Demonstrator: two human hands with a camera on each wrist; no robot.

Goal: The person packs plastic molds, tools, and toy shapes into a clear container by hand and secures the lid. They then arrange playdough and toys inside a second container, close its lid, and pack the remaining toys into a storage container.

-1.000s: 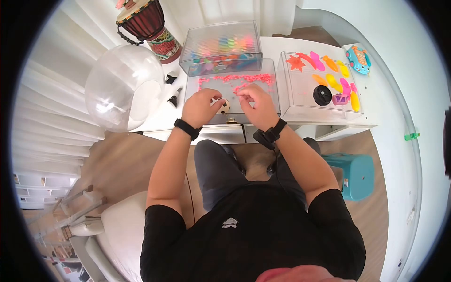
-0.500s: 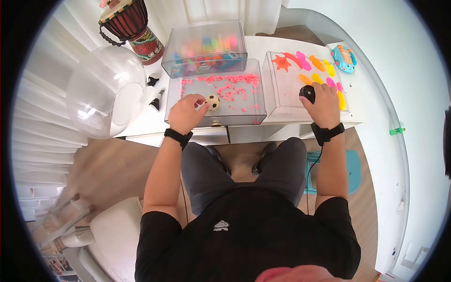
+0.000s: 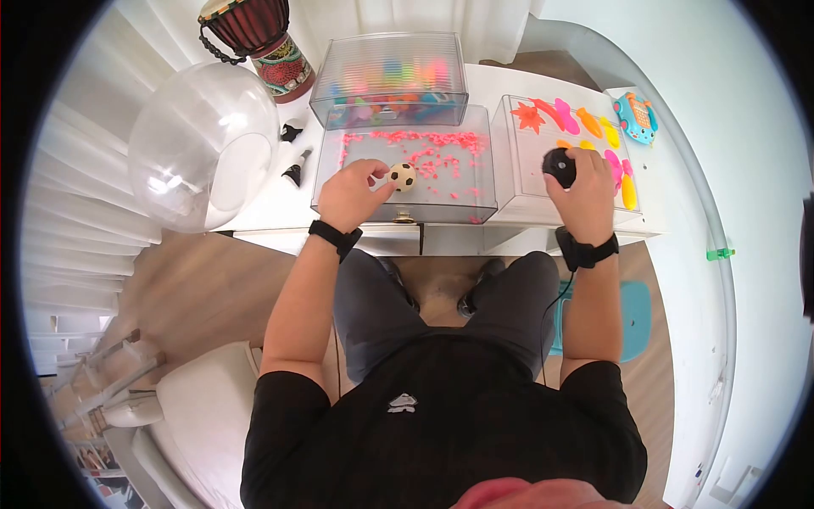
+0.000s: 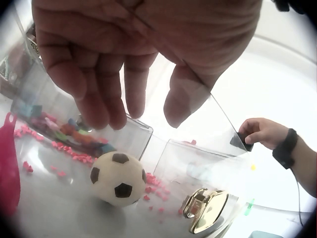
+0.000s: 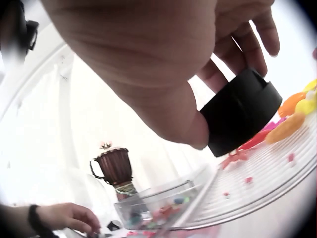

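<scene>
My right hand pinches a black round lid between thumb and fingers, over the right-hand clear box. In the right wrist view the lid is tilted, its ridged side turned to the camera. My left hand is loosely bent over the left side of another clear box. A small soccer ball lies on that box beside the left thumb. In the left wrist view the fingers hang above the ball with nothing between them. Pink bits are scattered around the ball.
Colourful flat balloon-like pieces and a red leaf lie on the right box. Behind stands a clear box of colourful things. A big clear balloon, a drum and a toy phone stand around.
My right hand has left the pink bits, moved right and taken hold of the black lid. My left hand stays beside the soccer ball.
</scene>
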